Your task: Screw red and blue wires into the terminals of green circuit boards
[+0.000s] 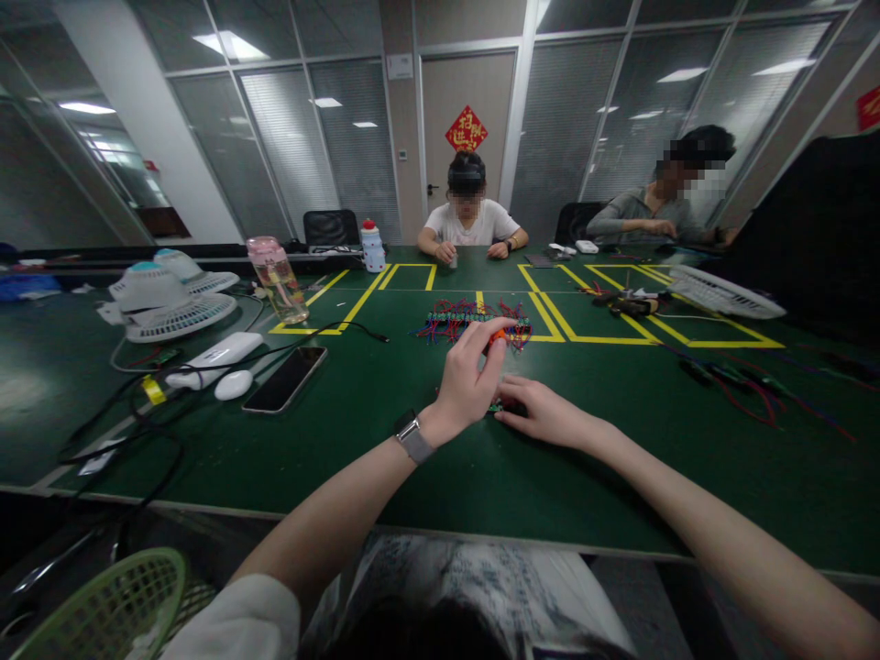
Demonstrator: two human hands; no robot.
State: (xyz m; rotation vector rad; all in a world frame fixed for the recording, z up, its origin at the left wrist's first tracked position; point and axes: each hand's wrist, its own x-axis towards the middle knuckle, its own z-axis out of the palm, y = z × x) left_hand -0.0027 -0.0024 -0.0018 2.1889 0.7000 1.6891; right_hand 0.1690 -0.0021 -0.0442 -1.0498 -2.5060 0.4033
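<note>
Now our left fingers [490, 368] grip an orange object [499, 336] — our right fingers [519, 391] pinch a green board [494, 407] on the counter [371, 394].

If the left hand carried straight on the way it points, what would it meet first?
Likely the row of wired circuit boards, just beyond the left hand; depth is unclear, so it might pass above.
</note>
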